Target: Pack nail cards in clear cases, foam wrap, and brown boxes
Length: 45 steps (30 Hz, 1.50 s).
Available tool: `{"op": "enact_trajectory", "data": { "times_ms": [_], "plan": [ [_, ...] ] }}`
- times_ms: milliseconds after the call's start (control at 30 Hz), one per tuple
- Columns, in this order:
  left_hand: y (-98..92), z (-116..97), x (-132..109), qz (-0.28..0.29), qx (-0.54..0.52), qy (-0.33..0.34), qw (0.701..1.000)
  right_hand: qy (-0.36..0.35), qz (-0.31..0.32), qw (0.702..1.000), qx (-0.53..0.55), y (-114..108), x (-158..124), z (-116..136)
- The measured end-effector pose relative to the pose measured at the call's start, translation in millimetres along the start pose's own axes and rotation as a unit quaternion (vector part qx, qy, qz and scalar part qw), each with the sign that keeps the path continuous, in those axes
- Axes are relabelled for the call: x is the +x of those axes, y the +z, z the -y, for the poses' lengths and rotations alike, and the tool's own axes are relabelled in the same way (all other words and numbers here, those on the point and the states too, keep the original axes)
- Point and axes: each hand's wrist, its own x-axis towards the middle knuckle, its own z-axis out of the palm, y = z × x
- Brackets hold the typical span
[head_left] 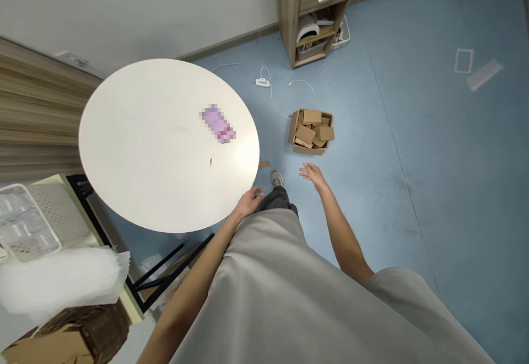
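I stand beside a round white table (136, 149) and look down past my grey shirt. My left hand (249, 201) hangs at the table's near right edge with its fingers loosely curled, and nothing shows in it. My right hand (313, 175) reaches out over the blue floor, fingers spread and empty. It is nearest a brown cardboard box (311, 130) on the floor, filled with several small folded cartons. A pink, blurred-out flat object (218, 124) lies on the table's right part. My shoe (276, 178) shows between the hands.
A wooden shelf unit (318, 11) with a drawer stands at the wall. A white power strip (263, 82) and cables trail across the floor. At lower left are a perforated plastic tray (28, 220), white foam wrap (61, 281) and a cardboard box (70, 336).
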Motion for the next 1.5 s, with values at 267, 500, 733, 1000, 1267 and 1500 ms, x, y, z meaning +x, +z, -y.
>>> {"op": "enact_trajectory", "data": {
  "times_ms": [267,500,733,1000,1267,1500],
  "plan": [
    [-28.0,-2,-19,-0.081,-0.093,0.04,0.992,-0.021,0.101,0.992,-0.073,75,-15,17],
    [-57.0,9,-55,-0.179,-0.196,0.088,0.96,-0.09,0.206,0.963,-0.148,143,-34,59],
    [-102.9,60,-94,-0.273,-0.292,0.085,0.913,-0.143,0.293,0.919,-0.224,223,-66,87],
    [-176.4,140,-130,-0.26,-0.371,0.129,0.882,-0.165,0.327,0.887,-0.28,345,-129,68],
    [-277.2,260,-186,-0.277,-0.395,0.12,0.868,-0.144,0.3,0.91,-0.248,480,-206,15],
    [-334.2,340,-212,-0.321,-0.449,0.064,0.832,-0.142,0.276,0.925,-0.218,523,-240,-6]
  ]
}}
